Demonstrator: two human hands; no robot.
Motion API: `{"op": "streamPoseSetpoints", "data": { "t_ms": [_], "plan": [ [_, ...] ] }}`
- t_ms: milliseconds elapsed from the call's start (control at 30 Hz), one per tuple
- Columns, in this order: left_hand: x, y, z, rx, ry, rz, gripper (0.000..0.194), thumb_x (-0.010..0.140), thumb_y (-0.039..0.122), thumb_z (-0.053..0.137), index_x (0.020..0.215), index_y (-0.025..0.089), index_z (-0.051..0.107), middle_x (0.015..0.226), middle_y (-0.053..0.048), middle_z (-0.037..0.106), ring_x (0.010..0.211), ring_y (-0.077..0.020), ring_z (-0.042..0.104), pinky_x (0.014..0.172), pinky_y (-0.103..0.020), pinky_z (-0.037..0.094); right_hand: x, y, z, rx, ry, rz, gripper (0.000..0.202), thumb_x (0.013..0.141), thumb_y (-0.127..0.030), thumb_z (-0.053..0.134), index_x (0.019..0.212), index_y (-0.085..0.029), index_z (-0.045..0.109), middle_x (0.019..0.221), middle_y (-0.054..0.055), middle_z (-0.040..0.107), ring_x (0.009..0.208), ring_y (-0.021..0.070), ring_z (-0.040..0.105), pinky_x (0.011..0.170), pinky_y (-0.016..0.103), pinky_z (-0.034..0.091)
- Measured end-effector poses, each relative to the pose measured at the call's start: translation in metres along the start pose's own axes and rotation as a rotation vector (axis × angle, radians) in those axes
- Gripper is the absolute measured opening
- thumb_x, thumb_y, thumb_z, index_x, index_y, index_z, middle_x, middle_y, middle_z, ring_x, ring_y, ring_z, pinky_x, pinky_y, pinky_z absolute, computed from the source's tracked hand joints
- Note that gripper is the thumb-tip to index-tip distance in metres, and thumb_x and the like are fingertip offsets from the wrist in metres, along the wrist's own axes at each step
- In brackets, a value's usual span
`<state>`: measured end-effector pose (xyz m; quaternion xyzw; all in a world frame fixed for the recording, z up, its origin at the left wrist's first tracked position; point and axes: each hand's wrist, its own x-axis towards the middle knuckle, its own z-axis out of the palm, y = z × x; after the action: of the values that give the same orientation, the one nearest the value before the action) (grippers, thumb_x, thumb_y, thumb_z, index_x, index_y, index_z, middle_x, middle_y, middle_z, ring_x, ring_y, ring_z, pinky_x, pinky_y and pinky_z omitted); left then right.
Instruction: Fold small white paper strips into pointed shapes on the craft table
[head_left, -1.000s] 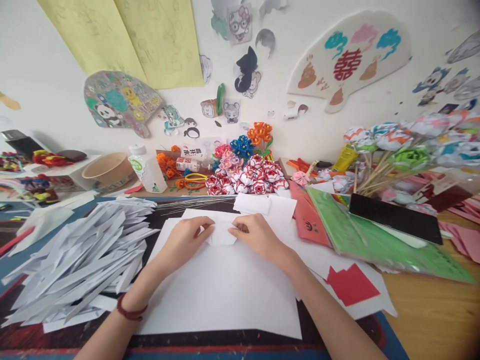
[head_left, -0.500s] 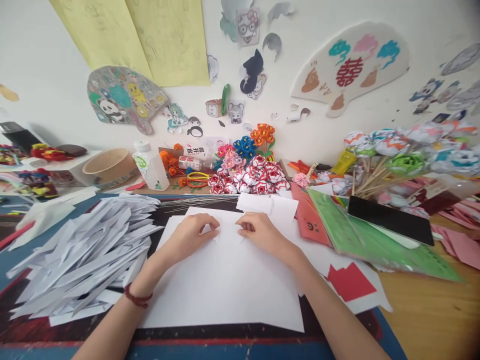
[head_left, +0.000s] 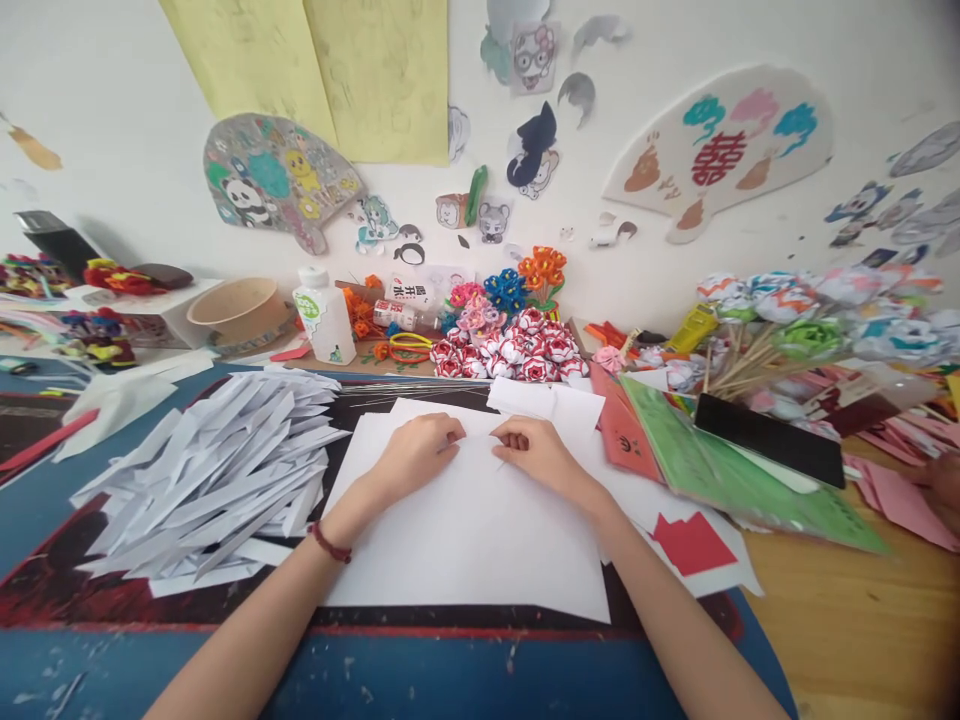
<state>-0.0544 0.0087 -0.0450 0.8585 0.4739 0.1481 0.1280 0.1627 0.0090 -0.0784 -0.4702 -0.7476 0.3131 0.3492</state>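
Observation:
Large white sheets of paper [head_left: 465,550] lie on the dark mat in front of me. Over their upper part, my left hand [head_left: 426,450] has its fingers bent with thumb and fingertips close together. Facing it a short distance to the right, my right hand [head_left: 536,455] is curled, thumb against the fingers. Between the two hands there seems to be a small white paper piece that blends into the sheets, so its outline is hard to make out. A pile of folded white paper strips [head_left: 225,470] lies left of my left hand.
Small white papers [head_left: 547,402] and thin wires [head_left: 405,390] lie behind the hands. Farther back are a white bottle [head_left: 324,315], red-white paper flowers [head_left: 525,345] and a bowl [head_left: 236,312]. Rightward are a green packet [head_left: 742,480], a black phone [head_left: 769,438] and another person's hand [head_left: 941,490].
The view has shifted, so the table contents appear farther right and slightly higher on the left side. Both hands keep nearly the same pose. Another person's hand has appeared at the right edge.

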Motion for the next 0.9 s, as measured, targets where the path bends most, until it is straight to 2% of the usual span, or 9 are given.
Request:
{"op": "streamPoseSetpoints", "data": {
  "t_ms": [67,167,367,633,900],
  "plan": [
    [-0.002,-0.003,0.001,0.015,0.016,0.009,0.015,0.078,0.019,0.050,0.084,0.022,0.063,0.082,-0.002,0.065,0.081,-0.0201,0.056,0.066,-0.028,0.039,-0.002,-0.001,0.003,-0.008,0.031,0.002,0.013,0.073,-0.023,0.065,0.084,-0.016,0.070,0.073,0.002,0.061,0.062,0.0125,0.050,0.057,0.024,0.040],
    [-0.002,-0.009,0.001,0.015,0.050,0.029,0.014,0.079,0.020,0.051,0.085,0.021,0.064,0.083,-0.003,0.065,0.083,-0.0209,0.054,0.070,-0.029,0.039,-0.001,-0.001,0.004,-0.008,0.002,0.006,0.014,0.072,-0.024,0.067,0.083,-0.016,0.070,0.070,0.001,0.060,0.061,0.0122,0.050,0.056,0.024,0.039],
    [-0.002,-0.010,0.005,-0.120,0.055,0.037,0.014,0.081,0.026,0.053,0.085,0.021,0.065,0.080,-0.001,0.066,0.076,-0.0184,0.055,0.067,-0.028,0.039,0.001,-0.001,0.002,-0.020,-0.011,0.021,0.016,0.074,-0.030,0.068,0.082,-0.016,0.069,0.072,0.002,0.061,0.061,0.0123,0.048,0.056,0.024,0.037],
    [-0.006,-0.007,0.004,-0.117,0.046,0.037,0.013,0.079,0.018,0.055,0.084,0.021,0.066,0.079,0.000,0.067,0.077,-0.0180,0.057,0.072,-0.029,0.038,0.003,0.008,-0.001,0.038,-0.096,0.012,0.021,0.074,-0.035,0.069,0.085,-0.017,0.070,0.074,0.002,0.060,0.064,0.0134,0.049,0.057,0.025,0.036],
    [-0.006,-0.012,0.004,-0.228,0.067,0.060,0.012,0.080,0.020,0.056,0.087,0.022,0.065,0.082,0.002,0.066,0.071,-0.0143,0.056,0.066,-0.025,0.039,0.000,0.008,0.001,0.014,-0.070,-0.001,0.019,0.075,-0.033,0.069,0.085,-0.018,0.070,0.075,0.001,0.059,0.064,0.0130,0.049,0.058,0.025,0.037]
  ]
}}
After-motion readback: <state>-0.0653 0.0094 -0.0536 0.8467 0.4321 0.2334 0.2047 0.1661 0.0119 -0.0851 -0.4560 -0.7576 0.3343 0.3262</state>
